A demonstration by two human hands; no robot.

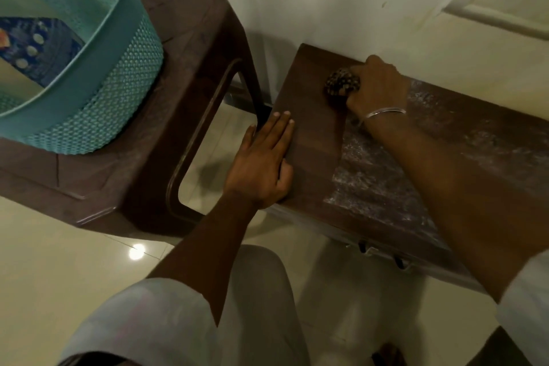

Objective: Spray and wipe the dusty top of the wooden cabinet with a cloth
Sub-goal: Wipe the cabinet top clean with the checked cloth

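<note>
The right hand [377,86] is bunching the cloth [341,85] tight in its grip at the cabinet top's [315,140] eleven o'clock corner. The left hand [264,163] is lying flat, grip open, at eight o'clock, seemingly bracing. Dust [371,175] is waiting toward three o'clock.

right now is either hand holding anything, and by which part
The right hand grips a balled brown patterned cloth by its right side; the left hand holds nothing.
</note>
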